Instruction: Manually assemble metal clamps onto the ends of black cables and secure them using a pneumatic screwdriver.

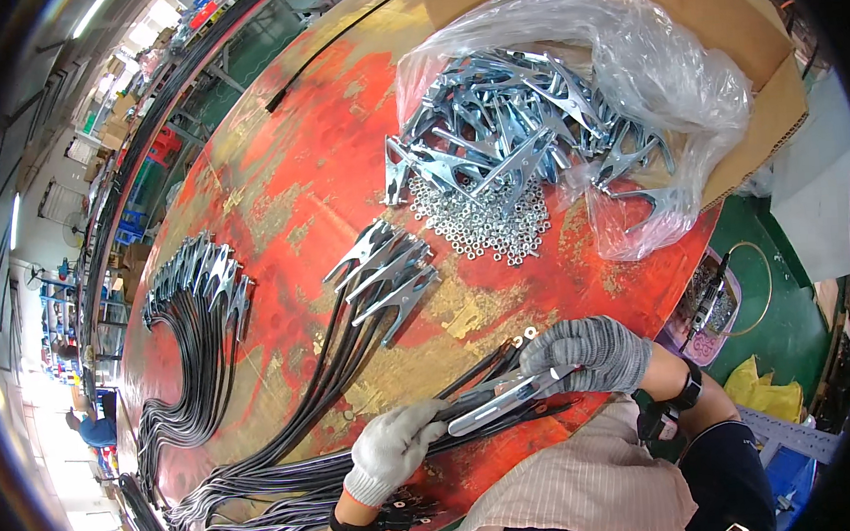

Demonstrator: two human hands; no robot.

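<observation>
A silvery metal spring clamp, like a welding earth clamp, lies level between my hands near the table's front edge. My left hand, in a white knit glove, is closed on its left end, where a black cable seems to join it. My right hand, in a grey knit glove, is closed round its right end; the fingertips are partly hidden. Under and behind the clamp run loose black cables. Small ring terminals on cable ends show just beyond my right fingers.
Loose clamps heap on a plastic bag from a cardboard box, with hex nuts in front. Cables with clamps lie in one bundle at the left and another mid-table. A pink tub stands right.
</observation>
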